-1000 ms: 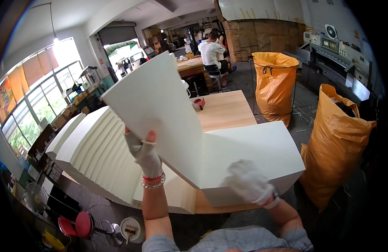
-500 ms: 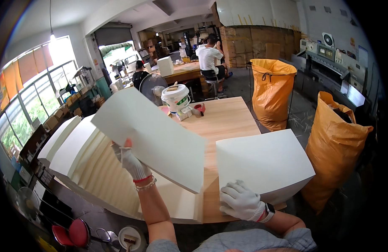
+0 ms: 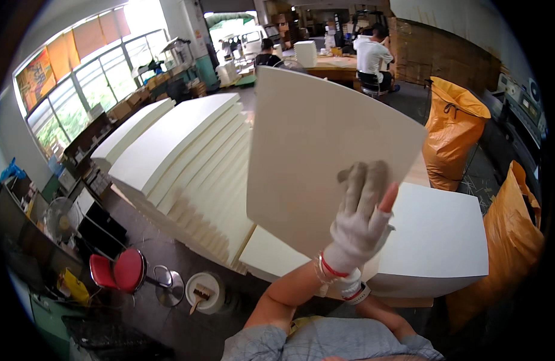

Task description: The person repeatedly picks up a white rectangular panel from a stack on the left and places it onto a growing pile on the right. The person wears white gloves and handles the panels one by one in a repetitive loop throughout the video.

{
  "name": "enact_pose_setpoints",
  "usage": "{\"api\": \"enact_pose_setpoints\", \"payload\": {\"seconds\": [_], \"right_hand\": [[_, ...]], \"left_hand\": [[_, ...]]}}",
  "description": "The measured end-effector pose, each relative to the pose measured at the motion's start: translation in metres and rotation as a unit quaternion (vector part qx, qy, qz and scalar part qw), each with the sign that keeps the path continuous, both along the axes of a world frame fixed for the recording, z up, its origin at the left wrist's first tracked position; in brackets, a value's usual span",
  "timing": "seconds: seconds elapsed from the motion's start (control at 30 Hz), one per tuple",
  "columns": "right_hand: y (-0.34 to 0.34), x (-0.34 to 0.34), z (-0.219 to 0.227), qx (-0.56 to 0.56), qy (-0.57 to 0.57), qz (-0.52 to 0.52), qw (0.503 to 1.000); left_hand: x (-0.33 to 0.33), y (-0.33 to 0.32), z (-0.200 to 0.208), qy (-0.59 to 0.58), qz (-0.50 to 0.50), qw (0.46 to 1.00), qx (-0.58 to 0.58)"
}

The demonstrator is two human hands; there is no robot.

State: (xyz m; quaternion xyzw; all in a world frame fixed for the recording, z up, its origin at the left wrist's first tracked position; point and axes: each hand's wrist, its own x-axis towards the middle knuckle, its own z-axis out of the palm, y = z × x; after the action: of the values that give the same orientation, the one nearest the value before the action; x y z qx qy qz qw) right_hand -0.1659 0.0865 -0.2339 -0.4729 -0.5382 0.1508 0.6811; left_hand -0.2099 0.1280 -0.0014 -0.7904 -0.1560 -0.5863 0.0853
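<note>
A large white paper sheet or thin stack of sheets (image 3: 307, 144) stands tilted up in front of me. My left hand (image 3: 361, 219), in a white knit glove with a bare thumb tip, lies against its near face with fingers stretched and spread. Behind the left wrist, my right wrist with a watch shows; the right hand itself is hidden. A squared stack of white paper (image 3: 434, 234) sits to the right. To the left, stepped bundles of white paper (image 3: 175, 135) fan out toward me, and lower white sheets (image 3: 274, 253) lie beneath the raised one.
Two orange sacks (image 3: 455, 132) (image 3: 500, 240) stand on the right. A red stool (image 3: 130, 271) and a white bucket with a brush (image 3: 205, 292) are on the floor at lower left. Two people sit near a far table (image 3: 331, 66).
My left hand has carried the raised paper rightward, and it stands more upright, covering the white bucket on the table. The view has swung left and down. My right hand has become hidden.
</note>
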Motion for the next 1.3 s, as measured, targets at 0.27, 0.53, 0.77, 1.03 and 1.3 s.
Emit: {"api": "enact_pose_setpoints", "payload": {"seconds": [0.27, 0.53, 0.77, 1.03, 1.3], "right_hand": [[-0.023, 0.005, 0.022, -0.330, 0.135, 0.113, 0.928], [-0.061, -0.015, 0.033, -0.292, -0.257, -0.023, 0.921], [-0.058, -0.021, 0.020, -0.321, -0.259, -0.027, 0.911], [-0.056, -0.012, 0.003, -0.260, -0.199, -0.007, 0.945], [-0.057, -0.015, 0.012, -0.264, -0.224, -0.014, 0.938]], "left_hand": [[-0.184, 0.110, -0.197, 0.100, -0.027, 0.877, -0.470], [-0.280, 0.111, -0.242, 0.192, -0.027, 0.814, -0.548], [-0.293, 0.122, -0.277, 0.087, 0.011, 0.831, -0.549], [-0.294, 0.127, -0.279, 0.078, 0.006, 0.828, -0.555], [-0.292, 0.122, -0.276, 0.075, -0.024, 0.843, -0.531]]}}
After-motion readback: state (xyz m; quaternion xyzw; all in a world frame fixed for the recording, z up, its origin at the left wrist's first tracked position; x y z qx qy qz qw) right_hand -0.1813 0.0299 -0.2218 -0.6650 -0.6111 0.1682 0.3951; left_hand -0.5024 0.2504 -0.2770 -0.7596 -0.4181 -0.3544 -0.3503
